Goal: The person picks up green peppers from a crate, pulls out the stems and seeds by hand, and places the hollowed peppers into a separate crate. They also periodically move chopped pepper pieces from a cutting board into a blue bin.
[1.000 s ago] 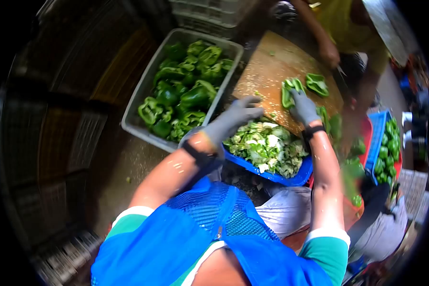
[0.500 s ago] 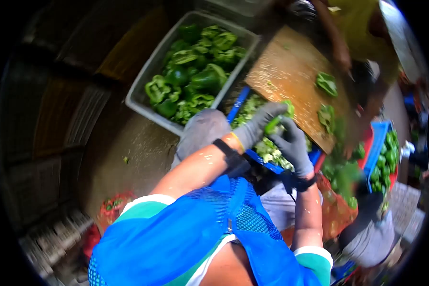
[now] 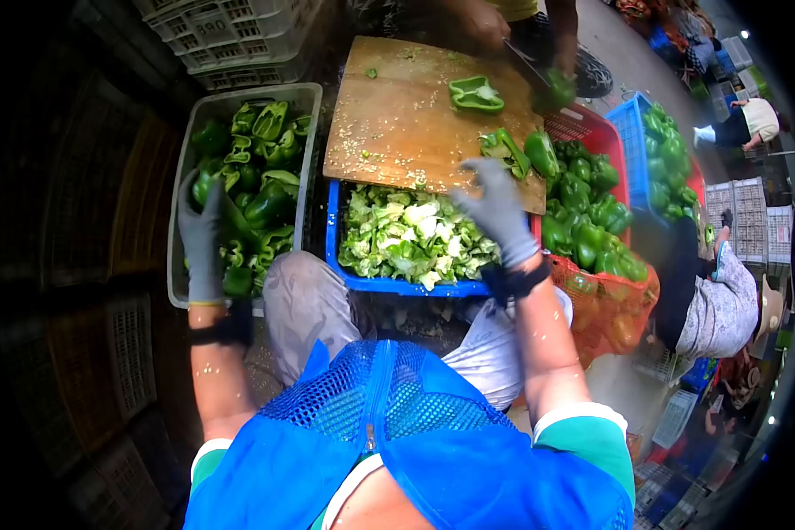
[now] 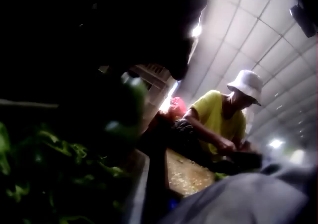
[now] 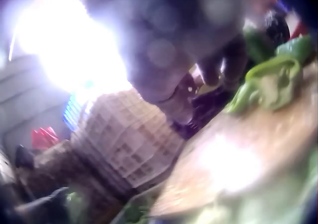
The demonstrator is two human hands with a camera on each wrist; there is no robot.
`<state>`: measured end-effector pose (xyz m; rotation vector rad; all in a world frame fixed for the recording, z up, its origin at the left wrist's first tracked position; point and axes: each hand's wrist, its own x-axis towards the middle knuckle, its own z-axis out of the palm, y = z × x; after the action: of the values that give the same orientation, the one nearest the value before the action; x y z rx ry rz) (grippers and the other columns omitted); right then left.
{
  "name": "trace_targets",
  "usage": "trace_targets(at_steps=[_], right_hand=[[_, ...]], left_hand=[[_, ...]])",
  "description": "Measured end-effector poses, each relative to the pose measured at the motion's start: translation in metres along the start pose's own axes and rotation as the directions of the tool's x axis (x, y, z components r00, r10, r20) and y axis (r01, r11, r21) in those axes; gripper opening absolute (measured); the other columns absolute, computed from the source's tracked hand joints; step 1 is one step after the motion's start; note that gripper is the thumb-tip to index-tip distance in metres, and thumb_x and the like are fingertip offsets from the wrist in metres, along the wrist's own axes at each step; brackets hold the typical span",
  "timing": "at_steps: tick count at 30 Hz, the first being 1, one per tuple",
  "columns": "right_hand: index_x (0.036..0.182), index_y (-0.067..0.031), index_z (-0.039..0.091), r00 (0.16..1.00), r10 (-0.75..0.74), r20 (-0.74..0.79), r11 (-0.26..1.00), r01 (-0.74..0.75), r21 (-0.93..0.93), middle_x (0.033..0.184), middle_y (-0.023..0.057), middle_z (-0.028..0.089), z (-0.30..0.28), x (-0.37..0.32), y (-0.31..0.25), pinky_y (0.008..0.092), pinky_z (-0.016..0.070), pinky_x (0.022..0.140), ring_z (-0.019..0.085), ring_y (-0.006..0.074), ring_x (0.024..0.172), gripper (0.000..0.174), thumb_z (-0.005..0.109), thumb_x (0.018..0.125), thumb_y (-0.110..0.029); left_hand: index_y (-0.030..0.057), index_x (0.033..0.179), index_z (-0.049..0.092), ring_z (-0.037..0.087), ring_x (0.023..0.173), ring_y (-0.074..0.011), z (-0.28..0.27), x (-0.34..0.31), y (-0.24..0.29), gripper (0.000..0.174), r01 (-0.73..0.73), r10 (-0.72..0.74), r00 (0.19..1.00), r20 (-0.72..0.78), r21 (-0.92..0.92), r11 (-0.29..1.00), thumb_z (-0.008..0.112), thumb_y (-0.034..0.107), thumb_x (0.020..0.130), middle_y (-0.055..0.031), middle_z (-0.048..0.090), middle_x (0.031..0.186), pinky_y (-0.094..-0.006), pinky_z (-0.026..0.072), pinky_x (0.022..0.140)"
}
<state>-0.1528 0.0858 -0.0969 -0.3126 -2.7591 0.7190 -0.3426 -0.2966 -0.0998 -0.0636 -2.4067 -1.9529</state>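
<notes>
In the head view, my gloved left hand [image 3: 201, 234] is over the grey bin [image 3: 306, 185] of green pepper pieces, its thumb and fingers spread apart. A blurred green pepper [image 4: 126, 104] shows just below that dark hand in the left wrist view. My gloved right hand [image 3: 496, 212], fingers apart and holding nothing, reaches over the blue tub [image 3: 406, 283] toward the wooden board [image 3: 397, 132]. Pale green and white scraps [image 3: 420, 234] fill the tub. Pepper halves [image 3: 477, 94] lie on the seed-strewn board, with a cut pepper [image 3: 505, 152] near my right fingers.
Across the board, another person's hand [image 3: 486, 25] holds a knife [image 3: 526, 62] near a pepper [image 3: 558, 88]. A red crate [image 3: 614, 141] and red net bag [image 3: 623, 305] of whole peppers stand at the right. Stacked white crates [image 3: 221, 31] rise behind the grey bin.
Both hands were together over the tub with a pepper piece. They have parted, the left going left to the grey bin, the right back toward the board. The head view has turned.
</notes>
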Motion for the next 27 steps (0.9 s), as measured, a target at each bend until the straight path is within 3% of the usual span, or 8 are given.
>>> trace_targets(at_steps=[2,4,8,10,13,15,19,27], right_hand=[[0.119,-0.0152,0.055,0.977,0.193,-0.095,0.899,-0.215,-0.383,0.119,0.0162,0.055,-0.015,0.026,0.033,0.0404,0.047,0.091,0.054,0.0329,0.109,0.045,0.066,0.075,-0.012],[0.122,-0.0206,0.054,0.988,-0.117,-0.103,0.755,0.021,-0.656,0.126,0.0179,0.051,0.0,0.045,0.102,0.043,0.0482,0.087,0.056,0.0369,0.102,0.048,0.061,0.076,-0.009],[0.126,-0.017,0.053,0.898,0.419,0.136,0.815,-0.306,-0.492,0.121,0.0204,0.055,0.002,0.066,0.105,0.0392,0.0493,0.088,0.061,0.034,0.099,0.053,0.06,0.075,-0.003],[0.125,-0.009,0.052,0.886,0.391,0.251,0.894,-0.43,0.128,0.114,0.0176,0.058,0.014,0.057,0.098,0.0355,0.0498,0.085,0.061,0.0284,0.098,0.052,0.062,0.075,-0.003],[0.122,0.0037,0.051,0.773,0.346,0.532,0.499,-0.632,0.593,0.104,0.0118,0.062,0.01,0.03,0.02,0.0301,0.0493,0.081,0.059,0.0196,0.096,0.051,0.067,0.075,-0.006],[0.123,0.0035,0.05,0.769,0.212,0.603,0.562,-0.601,0.569,0.107,0.0131,0.061,0.014,0.013,-0.032,0.0313,0.048,0.084,0.058,0.0193,0.097,0.054,0.07,0.075,-0.012],[0.133,-0.0035,0.042,0.996,-0.09,0.022,0.987,0.086,0.132,0.111,0.0216,0.057,0.024,-0.007,-0.075,0.0388,0.0469,0.088,0.057,0.0344,0.104,0.066,0.071,0.075,-0.019],[0.115,-0.0076,0.054,0.959,-0.062,0.278,0.989,0.097,-0.114,0.095,0.0207,0.064,0.048,-0.007,-0.072,0.042,0.0506,0.07,0.064,0.0388,0.083,0.04,0.064,0.078,-0.019]], left_hand=[[0.0024,0.134,0.043,0.055,0.1,-0.0146,-0.01,-0.013,0.006,0.057,-0.039,0.026,0.995,0.092,0.145,0.989,0.068,0.023,0.087,-0.0113,0.057,0.114,-0.0242,0.0458,0.084],[0.002,0.137,0.041,0.055,0.104,-0.0152,0.005,-0.037,0.044,0.06,0.113,-0.107,0.985,0.136,-0.035,0.993,0.068,0.022,0.087,-0.0128,0.057,0.117,-0.0243,0.0447,0.088],[0.0009,0.129,0.051,0.054,0.11,-0.0219,0.055,-0.054,0.057,0.051,0.225,-0.166,0.904,0.395,-0.109,0.968,0.065,0.024,0.086,-0.0161,0.055,0.122,-0.0307,0.0419,0.095],[0.0009,0.133,0.045,0.056,0.095,-0.014,0.097,-0.07,0.055,0.055,0.357,-0.19,0.826,0.531,-0.232,0.905,0.064,0.022,0.086,-0.0091,0.057,0.117,-0.0239,0.0457,0.083],[0.0221,0.146,0.026,0.044,0.123,-0.0242,0.148,-0.096,0.043,0.078,0.644,-0.422,0.629,0.653,-0.133,0.753,0.07,0.034,0.083,-0.0147,0.036,0.14,-0.0487,0.043,0.091],[0.0199,0.143,0.028,0.052,0.114,-0.0232,0.172,-0.113,0.023,0.07,0.815,-0.368,0.542,0.756,-0.365,0.45,0.068,0.023,0.086,-0.0091,0.045,0.131,-0.0454,0.0508,0.085],[0.0142,0.138,0.033,0.056,0.107,-0.0222,0.171,-0.131,0.03,0.061,0.71,-0.284,0.704,0.652,-0.632,0.309,0.066,0.011,0.087,-0.0088,0.05,0.124,-0.0323,0.0523,0.086],[0.0078,0.136,0.038,0.057,0.1,-0.0196,0.151,-0.152,0.041,0.073,0.564,-0.38,0.786,0.488,-0.311,0.765,0.073,0.018,0.073,-0.0131,0.057,0.114,-0.0288,0.0481,0.084]])
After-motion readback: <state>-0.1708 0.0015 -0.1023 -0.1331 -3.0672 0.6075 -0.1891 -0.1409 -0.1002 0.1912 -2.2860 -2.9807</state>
